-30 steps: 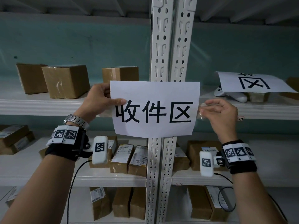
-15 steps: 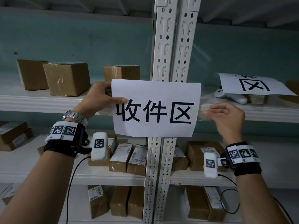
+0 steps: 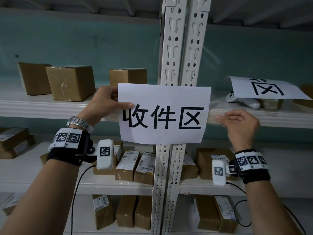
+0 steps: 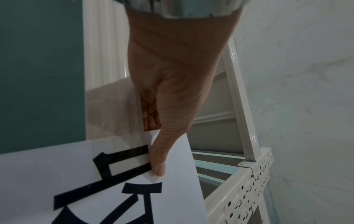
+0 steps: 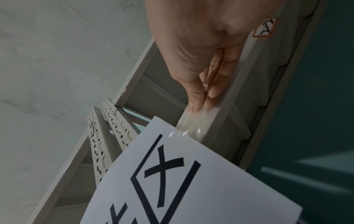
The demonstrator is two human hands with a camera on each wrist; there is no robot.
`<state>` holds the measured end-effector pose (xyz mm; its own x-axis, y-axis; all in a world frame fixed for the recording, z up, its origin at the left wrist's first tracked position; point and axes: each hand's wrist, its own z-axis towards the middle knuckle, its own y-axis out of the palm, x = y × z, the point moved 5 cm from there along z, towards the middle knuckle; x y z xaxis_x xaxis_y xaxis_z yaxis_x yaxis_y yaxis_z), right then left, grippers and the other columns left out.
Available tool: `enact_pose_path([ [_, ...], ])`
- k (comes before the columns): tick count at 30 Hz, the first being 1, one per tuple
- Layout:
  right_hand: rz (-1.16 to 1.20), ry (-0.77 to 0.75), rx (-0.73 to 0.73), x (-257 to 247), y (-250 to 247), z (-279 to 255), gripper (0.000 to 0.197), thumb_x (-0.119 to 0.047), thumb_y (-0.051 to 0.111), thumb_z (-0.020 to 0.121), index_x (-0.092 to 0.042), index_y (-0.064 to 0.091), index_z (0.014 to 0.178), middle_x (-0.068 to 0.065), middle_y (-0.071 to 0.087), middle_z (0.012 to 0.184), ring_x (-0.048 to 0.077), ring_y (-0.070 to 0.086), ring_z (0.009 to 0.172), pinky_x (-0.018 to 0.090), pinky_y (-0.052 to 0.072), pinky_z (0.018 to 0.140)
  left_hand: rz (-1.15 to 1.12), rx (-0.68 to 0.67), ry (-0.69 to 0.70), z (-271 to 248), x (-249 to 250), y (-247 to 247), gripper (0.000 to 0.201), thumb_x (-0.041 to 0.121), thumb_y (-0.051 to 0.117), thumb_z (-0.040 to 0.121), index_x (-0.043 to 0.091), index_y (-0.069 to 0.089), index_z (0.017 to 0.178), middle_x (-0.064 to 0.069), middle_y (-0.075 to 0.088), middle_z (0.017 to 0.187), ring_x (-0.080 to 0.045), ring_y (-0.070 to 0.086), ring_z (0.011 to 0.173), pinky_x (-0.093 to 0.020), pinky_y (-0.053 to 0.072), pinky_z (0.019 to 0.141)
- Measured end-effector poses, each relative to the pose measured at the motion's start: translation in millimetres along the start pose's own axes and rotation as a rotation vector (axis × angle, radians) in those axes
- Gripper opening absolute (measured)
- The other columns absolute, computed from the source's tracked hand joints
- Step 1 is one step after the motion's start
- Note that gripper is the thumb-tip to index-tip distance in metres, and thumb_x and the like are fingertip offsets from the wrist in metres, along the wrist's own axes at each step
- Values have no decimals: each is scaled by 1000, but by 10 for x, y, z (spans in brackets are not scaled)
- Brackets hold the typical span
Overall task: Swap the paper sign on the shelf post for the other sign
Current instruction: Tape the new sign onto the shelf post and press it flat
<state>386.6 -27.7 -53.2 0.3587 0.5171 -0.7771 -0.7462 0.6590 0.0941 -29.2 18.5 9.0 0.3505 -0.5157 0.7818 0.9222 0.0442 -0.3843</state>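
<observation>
- My left hand (image 3: 103,106) pinches the sign (image 3: 163,114) flat across the post (image 3: 184,48), steadying it.
- My right hand (image 3: 240,126) pinches clear tape (image 5: 193,121) against the shelf edge, fastening or peeling, I can't tell.
- The other sign (image 3: 265,88) lies on the shelf.

Dim, cool light, wide-angle bending at edges, wrist views softly blurred

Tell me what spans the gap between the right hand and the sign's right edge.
A clear tape strip bridges right hand and sign along the shelf edge, shown in the right wrist view.
</observation>
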Motion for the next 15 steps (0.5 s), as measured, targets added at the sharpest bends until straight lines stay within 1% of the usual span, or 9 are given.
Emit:
enact_pose_path([
  [2, 0, 8, 15, 12, 9, -4, 27, -7, 91, 68, -8, 68, 83, 18, 73, 79, 27, 72, 70, 33, 61, 67, 0, 0, -5, -3, 3, 9, 43, 8, 82, 77, 18, 66, 117, 21, 75, 81, 11, 71, 76, -7, 52, 58],
  [3, 1, 9, 20, 12, 14, -6, 27, -7, 91, 68, -6, 68, 83, 18, 73, 79, 28, 72, 70, 35, 61, 68, -2, 2, -4, -6, 6, 10, 42, 7, 82, 78, 19, 66, 115, 27, 74, 76, 12, 70, 74, -7, 52, 57],
  [4, 1, 11, 23, 10, 20, -5, 27, -6, 91, 69, -5, 68, 84, 18, 72, 78, 29, 72, 70, 36, 62, 68, -7, 7, -3, -10, 10, 12, 42, 6, 81, 78, 19, 66, 114, 28, 73, 74, 12, 70, 73, -6, 51, 57],
  [5, -1, 12, 26, 8, 22, -4, 27, -6, 91, 69, -5, 68, 83, 18, 72, 78, 30, 73, 71, 37, 62, 69, -14, 12, 2, -14, 14, 9, 43, 5, 82, 77, 17, 66, 116, 25, 74, 74, 12, 70, 73, -7, 52, 57],
  [7, -10, 10, 32, 4, 23, -3, 26, -6, 91, 69, -10, 67, 80, 15, 72, 76, 30, 73, 72, 38, 62, 70, -18, 17, 14, -17, 27, 13, 46, 6, 82, 77, 15, 66, 119, 19, 73, 83, 12, 71, 73, -7, 52, 57],
  [9, -18, 5, 33, 13, 24, -2, 28, -7, 91, 68, -15, 66, 77, 14, 73, 76, 30, 75, 73, 40, 63, 71, -19, 21, 19, -17, 27, 9, 47, 7, 82, 77, 15, 66, 121, 19, 72, 87, 13, 70, 73, -6, 51, 57],
  [11, -24, 0, 37, 20, 19, -6, 28, -8, 92, 68, -17, 66, 76, 14, 73, 76, 31, 75, 74, 42, 63, 72, -23, 22, 18, -17, 25, 13, 47, 7, 82, 77, 13, 66, 121, 16, 70, 93, 13, 70, 73, -6, 51, 57],
  [13, -32, -11, 46, 17, 20, -13, 28, -10, 92, 69, -18, 66, 76, 13, 73, 76, 29, 74, 71, 41, 63, 72, -14, 22, 19, -16, 27, 14, 47, 8, 82, 77, 11, 67, 122, 14, 69, 96, 14, 69, 73, -5, 51, 58],
  [15, -57, -33, 55, 5, 20, -21, 27, -13, 92, 69, -17, 66, 76, 10, 72, 74, 24, 71, 67, 39, 62, 70, -10, 21, 17, -19, 32, 12, 47, 8, 82, 78, 12, 66, 121, 14, 69, 96, 14, 69, 73, -5, 51, 57],
])
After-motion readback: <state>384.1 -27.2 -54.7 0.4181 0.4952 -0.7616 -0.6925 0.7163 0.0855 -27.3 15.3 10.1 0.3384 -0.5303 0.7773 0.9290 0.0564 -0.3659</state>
